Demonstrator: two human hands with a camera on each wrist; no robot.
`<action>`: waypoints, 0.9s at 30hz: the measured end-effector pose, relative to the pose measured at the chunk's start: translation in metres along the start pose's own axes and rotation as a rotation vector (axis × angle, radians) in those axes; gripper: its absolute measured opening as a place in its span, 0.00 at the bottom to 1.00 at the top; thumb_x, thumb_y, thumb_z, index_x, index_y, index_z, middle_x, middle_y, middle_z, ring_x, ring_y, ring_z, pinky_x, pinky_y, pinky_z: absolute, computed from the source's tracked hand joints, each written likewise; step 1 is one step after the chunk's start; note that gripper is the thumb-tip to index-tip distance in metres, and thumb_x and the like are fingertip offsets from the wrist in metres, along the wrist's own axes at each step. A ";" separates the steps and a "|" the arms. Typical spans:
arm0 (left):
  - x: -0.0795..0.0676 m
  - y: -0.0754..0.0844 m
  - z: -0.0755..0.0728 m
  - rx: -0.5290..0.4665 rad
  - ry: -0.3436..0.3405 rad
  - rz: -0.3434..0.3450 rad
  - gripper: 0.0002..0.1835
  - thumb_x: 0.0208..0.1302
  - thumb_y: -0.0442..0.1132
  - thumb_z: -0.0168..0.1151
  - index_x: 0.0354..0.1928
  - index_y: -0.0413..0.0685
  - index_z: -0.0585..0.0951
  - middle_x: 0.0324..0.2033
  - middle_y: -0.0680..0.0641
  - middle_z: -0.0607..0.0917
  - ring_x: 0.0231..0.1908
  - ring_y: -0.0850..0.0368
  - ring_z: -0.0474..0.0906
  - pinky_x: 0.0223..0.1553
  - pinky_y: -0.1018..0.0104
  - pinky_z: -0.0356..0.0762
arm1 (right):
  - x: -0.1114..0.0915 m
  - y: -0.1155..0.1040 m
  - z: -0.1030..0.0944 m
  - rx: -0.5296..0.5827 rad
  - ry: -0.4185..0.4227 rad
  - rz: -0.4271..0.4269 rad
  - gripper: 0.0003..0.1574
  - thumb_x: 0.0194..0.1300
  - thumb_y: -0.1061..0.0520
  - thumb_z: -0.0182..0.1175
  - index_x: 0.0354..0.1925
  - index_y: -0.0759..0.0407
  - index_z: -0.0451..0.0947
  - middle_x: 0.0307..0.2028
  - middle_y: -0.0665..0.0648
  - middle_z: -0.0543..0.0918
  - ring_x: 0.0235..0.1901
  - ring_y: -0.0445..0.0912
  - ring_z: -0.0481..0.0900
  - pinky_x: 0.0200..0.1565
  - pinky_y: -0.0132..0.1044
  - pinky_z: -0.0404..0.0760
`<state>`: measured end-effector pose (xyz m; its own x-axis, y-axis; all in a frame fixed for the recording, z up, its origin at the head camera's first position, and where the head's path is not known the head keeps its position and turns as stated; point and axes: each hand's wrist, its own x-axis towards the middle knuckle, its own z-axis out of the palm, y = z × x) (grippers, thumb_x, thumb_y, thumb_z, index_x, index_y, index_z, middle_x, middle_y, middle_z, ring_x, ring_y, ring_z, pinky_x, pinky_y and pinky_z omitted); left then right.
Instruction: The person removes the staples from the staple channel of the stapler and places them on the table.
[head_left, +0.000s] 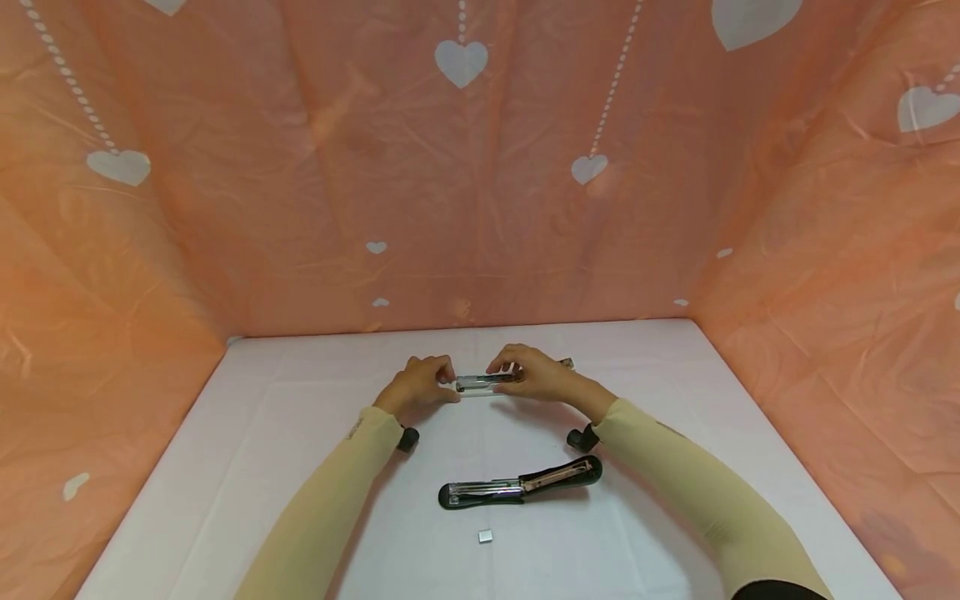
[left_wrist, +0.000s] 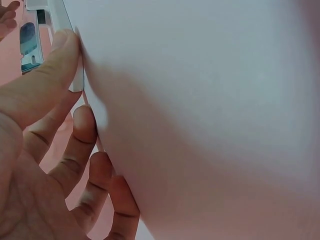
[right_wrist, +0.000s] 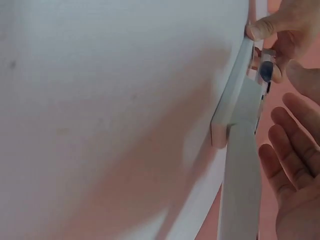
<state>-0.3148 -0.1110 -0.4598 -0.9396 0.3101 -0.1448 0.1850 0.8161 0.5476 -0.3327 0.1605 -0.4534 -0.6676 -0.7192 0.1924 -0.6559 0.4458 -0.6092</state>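
Note:
A white stapler [right_wrist: 220, 132], swung open with its metal part [head_left: 474, 382] showing, lies between my two hands at the back of the table. My left hand [head_left: 418, 388] pinches its left end; in the left wrist view the thumb lies on the white base [left_wrist: 77, 75] with the fingers curled on the other side. My right hand [head_left: 542, 377] hovers around the stapler's middle and covers part of it in the head view. From the right wrist, its fingers [right_wrist: 290, 135] look relaxed and spread beside the stapler, gripping nothing.
A second stapler [head_left: 520, 483], black and also opened out, lies nearer on the white table [head_left: 360, 542]. In front of it sits a small silver block [head_left: 485, 537], apparently staples. An orange curtain [head_left: 450, 208] with heart prints surrounds the table's back and sides.

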 end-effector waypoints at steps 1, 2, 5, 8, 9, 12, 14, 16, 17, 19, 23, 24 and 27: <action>0.000 0.000 0.000 0.002 -0.001 0.000 0.14 0.65 0.47 0.79 0.41 0.54 0.81 0.39 0.51 0.80 0.47 0.49 0.70 0.46 0.53 0.68 | 0.001 -0.001 0.001 -0.013 -0.008 0.003 0.17 0.69 0.60 0.74 0.54 0.61 0.86 0.49 0.58 0.85 0.49 0.51 0.82 0.49 0.40 0.85; 0.000 0.000 0.000 0.005 -0.002 0.000 0.14 0.65 0.47 0.79 0.41 0.54 0.81 0.39 0.51 0.80 0.47 0.49 0.70 0.46 0.53 0.68 | 0.002 -0.001 0.001 -0.021 -0.016 0.006 0.17 0.69 0.59 0.74 0.54 0.60 0.87 0.49 0.57 0.85 0.49 0.50 0.82 0.49 0.40 0.84; 0.000 0.000 -0.001 0.007 -0.002 0.002 0.14 0.65 0.46 0.79 0.42 0.53 0.82 0.39 0.51 0.80 0.47 0.49 0.70 0.45 0.54 0.67 | 0.004 -0.001 0.003 -0.032 -0.039 0.008 0.16 0.70 0.58 0.73 0.54 0.59 0.87 0.48 0.57 0.84 0.48 0.49 0.81 0.49 0.40 0.83; 0.001 0.001 -0.001 0.007 0.000 0.005 0.14 0.65 0.46 0.79 0.42 0.53 0.82 0.39 0.51 0.80 0.46 0.49 0.69 0.45 0.55 0.67 | 0.008 0.001 0.006 -0.034 -0.037 -0.018 0.16 0.69 0.59 0.74 0.53 0.60 0.87 0.48 0.59 0.84 0.47 0.50 0.81 0.49 0.43 0.83; 0.001 0.001 -0.002 0.005 0.000 0.004 0.14 0.65 0.45 0.79 0.42 0.52 0.82 0.39 0.51 0.80 0.46 0.49 0.69 0.45 0.55 0.66 | 0.009 0.001 0.007 -0.038 -0.034 -0.028 0.16 0.69 0.59 0.74 0.53 0.61 0.87 0.47 0.59 0.84 0.46 0.51 0.81 0.50 0.43 0.83; 0.000 0.002 -0.002 0.003 -0.001 -0.001 0.14 0.65 0.45 0.79 0.42 0.52 0.82 0.39 0.51 0.80 0.46 0.49 0.69 0.45 0.55 0.66 | 0.012 0.002 0.010 -0.055 -0.030 -0.043 0.15 0.68 0.60 0.74 0.52 0.62 0.88 0.47 0.59 0.84 0.46 0.51 0.81 0.51 0.43 0.83; 0.000 0.003 -0.002 0.002 -0.003 -0.009 0.14 0.65 0.45 0.79 0.42 0.52 0.82 0.39 0.51 0.80 0.46 0.49 0.69 0.45 0.55 0.67 | 0.013 0.001 0.010 -0.073 -0.037 -0.035 0.15 0.69 0.59 0.74 0.52 0.62 0.88 0.47 0.58 0.83 0.46 0.51 0.81 0.51 0.42 0.82; 0.000 0.003 -0.001 0.003 -0.005 -0.012 0.14 0.65 0.45 0.79 0.42 0.52 0.82 0.39 0.51 0.80 0.46 0.49 0.69 0.45 0.55 0.67 | 0.014 0.000 0.011 -0.090 -0.046 -0.022 0.14 0.69 0.59 0.74 0.51 0.61 0.88 0.48 0.58 0.83 0.46 0.50 0.81 0.52 0.41 0.82; 0.000 0.002 -0.001 0.004 -0.005 -0.012 0.14 0.65 0.45 0.79 0.42 0.52 0.82 0.39 0.51 0.80 0.46 0.49 0.69 0.45 0.55 0.67 | 0.015 -0.001 0.011 -0.097 -0.049 -0.017 0.14 0.69 0.58 0.74 0.51 0.61 0.89 0.48 0.58 0.83 0.46 0.50 0.80 0.52 0.41 0.81; 0.000 0.002 0.000 0.006 -0.007 -0.013 0.14 0.65 0.45 0.79 0.43 0.53 0.82 0.39 0.51 0.80 0.46 0.49 0.69 0.45 0.55 0.67 | 0.016 -0.002 0.011 -0.117 -0.053 -0.017 0.13 0.69 0.58 0.74 0.50 0.61 0.89 0.48 0.57 0.84 0.46 0.49 0.80 0.53 0.42 0.81; 0.001 0.000 0.000 0.013 -0.003 -0.007 0.14 0.65 0.46 0.79 0.43 0.53 0.82 0.40 0.51 0.80 0.46 0.49 0.69 0.45 0.55 0.67 | 0.017 -0.003 0.011 -0.139 -0.054 -0.030 0.13 0.69 0.57 0.74 0.49 0.62 0.90 0.47 0.57 0.84 0.46 0.47 0.80 0.53 0.41 0.81; 0.001 0.000 0.000 0.013 -0.002 -0.006 0.14 0.65 0.46 0.79 0.43 0.53 0.82 0.40 0.51 0.80 0.46 0.49 0.69 0.45 0.55 0.67 | 0.018 -0.003 0.011 -0.144 -0.051 -0.038 0.13 0.69 0.57 0.74 0.49 0.62 0.90 0.46 0.57 0.84 0.45 0.47 0.80 0.52 0.41 0.81; 0.001 0.000 0.000 0.009 -0.003 -0.004 0.14 0.65 0.45 0.79 0.43 0.53 0.82 0.40 0.51 0.80 0.46 0.49 0.69 0.46 0.55 0.67 | 0.018 -0.002 0.013 -0.136 -0.046 -0.054 0.13 0.69 0.58 0.74 0.49 0.64 0.90 0.46 0.58 0.84 0.46 0.48 0.80 0.52 0.41 0.81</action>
<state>-0.3154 -0.1102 -0.4600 -0.9395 0.3081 -0.1496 0.1835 0.8215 0.5399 -0.3387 0.1400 -0.4583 -0.6150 -0.7666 0.1845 -0.7344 0.4717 -0.4881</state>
